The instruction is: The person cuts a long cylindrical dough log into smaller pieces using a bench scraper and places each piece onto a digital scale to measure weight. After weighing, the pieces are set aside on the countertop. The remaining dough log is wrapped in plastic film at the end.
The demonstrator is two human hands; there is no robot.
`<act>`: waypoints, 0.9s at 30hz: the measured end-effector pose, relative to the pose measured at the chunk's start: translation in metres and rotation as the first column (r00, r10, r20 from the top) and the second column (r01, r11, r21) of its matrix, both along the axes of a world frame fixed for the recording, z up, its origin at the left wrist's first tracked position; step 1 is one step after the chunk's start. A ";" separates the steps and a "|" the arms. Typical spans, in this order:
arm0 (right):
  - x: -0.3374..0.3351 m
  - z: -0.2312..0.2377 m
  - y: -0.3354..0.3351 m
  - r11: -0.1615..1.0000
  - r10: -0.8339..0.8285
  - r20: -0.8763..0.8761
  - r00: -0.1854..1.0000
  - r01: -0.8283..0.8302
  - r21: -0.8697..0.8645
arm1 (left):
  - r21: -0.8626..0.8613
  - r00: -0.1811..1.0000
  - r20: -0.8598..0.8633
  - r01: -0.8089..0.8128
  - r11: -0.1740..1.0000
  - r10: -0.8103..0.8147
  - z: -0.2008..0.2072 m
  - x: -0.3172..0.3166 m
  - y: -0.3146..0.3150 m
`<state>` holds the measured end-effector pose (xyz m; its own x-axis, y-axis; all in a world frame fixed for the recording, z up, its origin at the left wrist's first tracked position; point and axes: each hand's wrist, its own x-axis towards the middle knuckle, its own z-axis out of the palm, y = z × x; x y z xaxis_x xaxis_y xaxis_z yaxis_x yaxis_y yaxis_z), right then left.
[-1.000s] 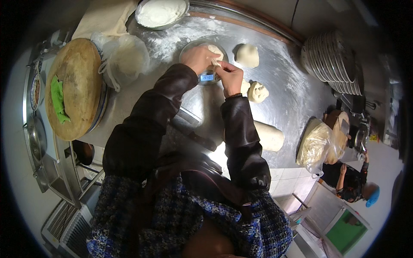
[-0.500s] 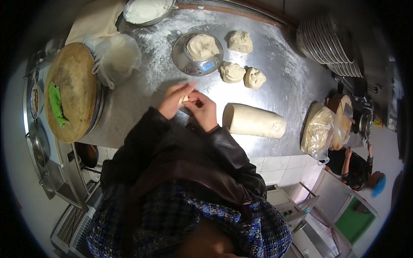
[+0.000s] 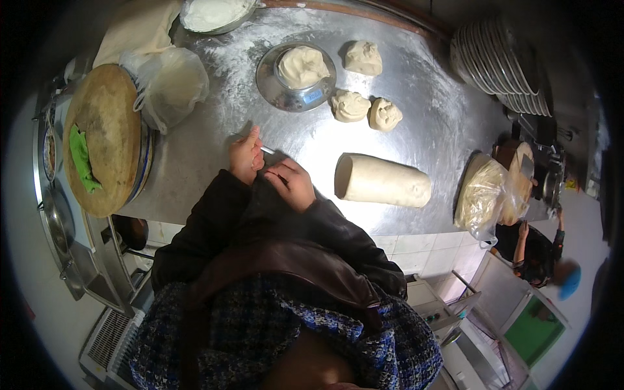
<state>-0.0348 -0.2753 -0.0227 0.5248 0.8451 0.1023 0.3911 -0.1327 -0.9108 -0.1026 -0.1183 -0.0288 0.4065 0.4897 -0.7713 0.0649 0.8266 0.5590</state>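
Note:
My left hand (image 3: 246,157) is closed over the steel table in front of me, its fingers wrapped round a thin, pale stick-like thing (image 3: 267,150). Only a short end of that shows. Just right of it and nearer to me, my right hand (image 3: 292,184) has its fingers curled in; what they hold, if anything, is hidden. Beyond my hands, a lump of dough (image 3: 303,67) rests on the round kitchen scale (image 3: 275,93), whose display is lit. Several loose dough lumps (image 3: 351,106) lie right of the scale. A thick dough log (image 3: 383,181) lies right of my right hand.
On the left are a round wooden board (image 3: 107,156) with a green cloth (image 3: 81,159) and a clear plastic bag (image 3: 172,91). A bowl of flour (image 3: 211,14) stands far left. Stacked metal plates (image 3: 491,62) and a bagged dough-coloured mass (image 3: 478,198) are right; a person (image 3: 533,250) stands beyond.
My hands have come apart, the left one shifting left and the right one nearer to me. A small pale bit between them no longer shows; the thin stick-like end does.

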 end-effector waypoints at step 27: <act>0.160 0.039 0.072 0.913 -0.390 0.207 0.897 0.348 0.211 | 0.913 0.940 -0.172 0.265 0.311 -0.295 0.036 0.095 0.035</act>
<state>0.1251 -0.2035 0.0168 0.7375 0.5550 0.3847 0.5519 -0.1671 -0.8170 -0.0079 -0.0831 0.0071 0.6781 0.7292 0.0915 0.1593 -0.2674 0.9503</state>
